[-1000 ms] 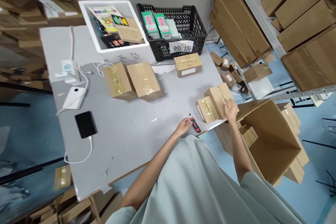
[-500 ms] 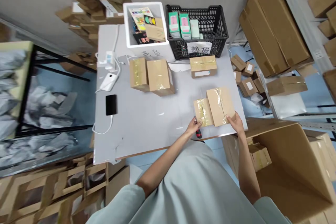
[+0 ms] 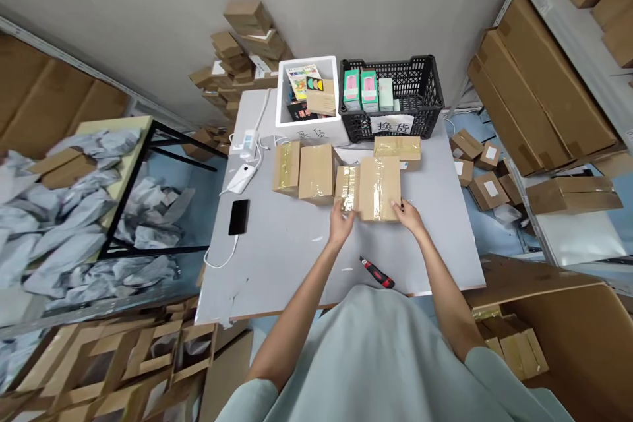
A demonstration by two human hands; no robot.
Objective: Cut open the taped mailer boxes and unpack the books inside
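Observation:
My left hand (image 3: 341, 224) grips the near left edge of a small taped cardboard box (image 3: 347, 184). Pressed against that box's right side is a larger cardboard box (image 3: 380, 186), and my right hand (image 3: 409, 216) holds it by its lower right corner. The pair sits between my hands, near the middle of the table. Close on their left stand two more cardboard boxes, a narrow one (image 3: 287, 165) and a wider one (image 3: 316, 171). Another taped box (image 3: 397, 146) lies behind the larger one, partly hidden by it. A red and black utility knife (image 3: 377, 272) lies near the front edge.
At the back of the table (image 3: 287, 257) stand a white foam box (image 3: 311, 134) with booklets and a black crate (image 3: 430, 95) with small cartons. A phone (image 3: 239, 217), cables and a power strip (image 3: 248, 144) are at left. A large open carton (image 3: 568, 330) stands at right.
Both hands have moved the small and larger boxes forward and left, up beside the two standing boxes. The utility knife now lies uncovered. The camera view has shifted too.

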